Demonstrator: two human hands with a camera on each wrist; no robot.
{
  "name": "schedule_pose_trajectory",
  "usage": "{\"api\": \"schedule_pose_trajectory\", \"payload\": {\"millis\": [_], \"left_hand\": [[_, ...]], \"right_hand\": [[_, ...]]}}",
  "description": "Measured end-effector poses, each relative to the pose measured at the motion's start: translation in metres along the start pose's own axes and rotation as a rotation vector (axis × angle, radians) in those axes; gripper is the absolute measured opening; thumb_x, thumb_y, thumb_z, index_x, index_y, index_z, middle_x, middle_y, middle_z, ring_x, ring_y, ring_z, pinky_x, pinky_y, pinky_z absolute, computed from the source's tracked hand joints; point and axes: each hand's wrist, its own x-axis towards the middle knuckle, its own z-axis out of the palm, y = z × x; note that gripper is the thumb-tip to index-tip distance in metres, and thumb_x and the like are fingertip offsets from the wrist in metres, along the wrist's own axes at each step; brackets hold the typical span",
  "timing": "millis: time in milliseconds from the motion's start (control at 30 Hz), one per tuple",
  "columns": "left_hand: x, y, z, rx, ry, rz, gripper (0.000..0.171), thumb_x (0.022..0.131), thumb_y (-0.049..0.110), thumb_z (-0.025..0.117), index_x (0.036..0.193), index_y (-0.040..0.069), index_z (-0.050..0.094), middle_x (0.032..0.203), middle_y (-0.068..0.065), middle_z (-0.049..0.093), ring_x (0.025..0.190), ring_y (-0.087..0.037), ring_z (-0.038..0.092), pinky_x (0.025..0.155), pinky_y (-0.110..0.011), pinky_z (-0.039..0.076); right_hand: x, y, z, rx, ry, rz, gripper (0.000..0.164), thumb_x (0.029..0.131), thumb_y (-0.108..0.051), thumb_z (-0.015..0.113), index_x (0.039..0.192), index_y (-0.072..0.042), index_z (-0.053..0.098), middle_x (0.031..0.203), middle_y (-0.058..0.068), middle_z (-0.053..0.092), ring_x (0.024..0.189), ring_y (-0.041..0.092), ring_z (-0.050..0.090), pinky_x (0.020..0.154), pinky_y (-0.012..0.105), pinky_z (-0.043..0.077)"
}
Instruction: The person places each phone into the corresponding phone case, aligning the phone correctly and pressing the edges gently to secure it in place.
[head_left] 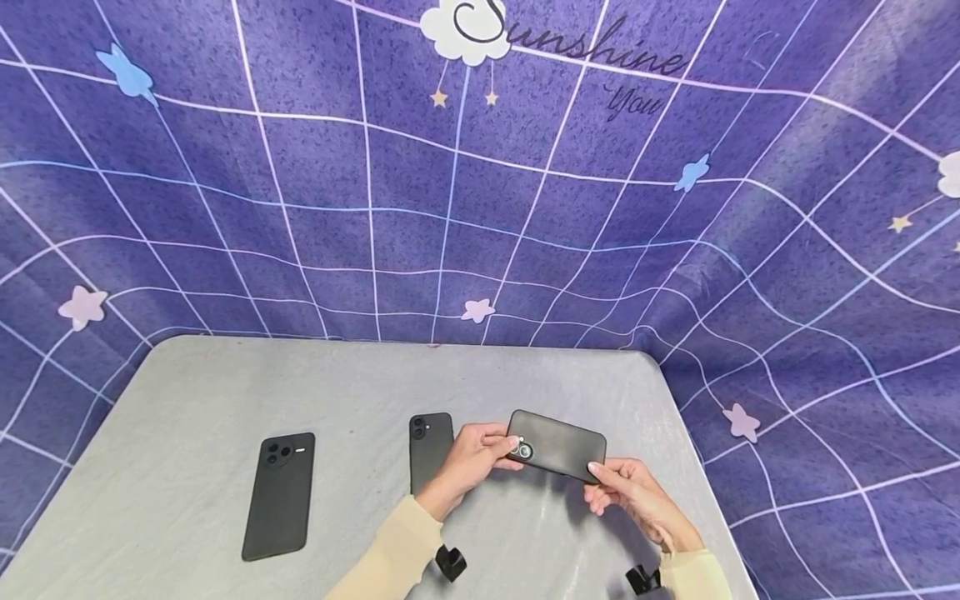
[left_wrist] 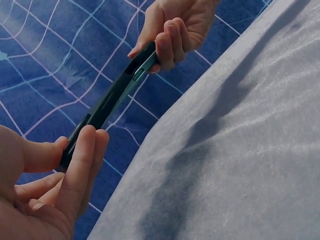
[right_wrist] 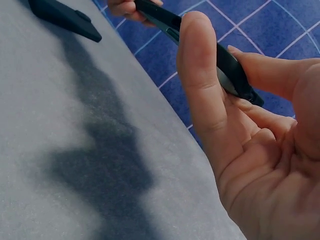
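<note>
A phone in a dark case is held above the table, tilted, its back with two ringed lenses toward the head camera. My left hand pinches its lens end between thumb and fingers. At the opposite end, my right hand pinches a corner, thumb on the back. Edge-on in the left wrist view, the case stands slightly apart from the greenish phone edge near the right hand. The right wrist view shows the case rim bent by the right thumb. Fingers partly hide both ends.
A black phone lies behind my left hand, which covers part of it. Farther left on the grey-covered table lies another black phone, back up. A purple grid-patterned curtain rises behind and beside the table.
</note>
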Motion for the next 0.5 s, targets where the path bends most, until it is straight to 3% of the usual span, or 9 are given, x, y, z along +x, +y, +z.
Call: {"api": "schedule_pose_trajectory", "payload": {"millis": [300,500], "left_hand": [[0.0007,0.0000,-0.0001,-0.009,0.005,-0.005,0.037,0.106,0.002,0.064,0.133,-0.023,0.059,0.115,-0.031,0.074,0.088,-0.037,0.080,0.085,-0.040,0.067],[-0.0004,-0.0012,-0.0002,-0.007,0.005,-0.014,0.038,0.106,0.002,0.064,0.134,-0.023,0.057,0.117,-0.033,0.073,0.090,-0.042,0.080,0.086,-0.040,0.066]], "right_hand": [[0.0002,-0.0007,0.0006,0.003,0.007,0.008,0.028,0.114,-0.007,0.049,0.100,0.003,0.071,0.082,0.004,0.078,0.069,0.010,0.074,0.064,0.023,0.062],[0.0002,-0.0008,0.0010,0.010,0.000,-0.012,0.029,0.114,-0.006,0.048,0.097,-0.003,0.072,0.081,0.002,0.078,0.068,0.009,0.074,0.062,0.022,0.062]]}}
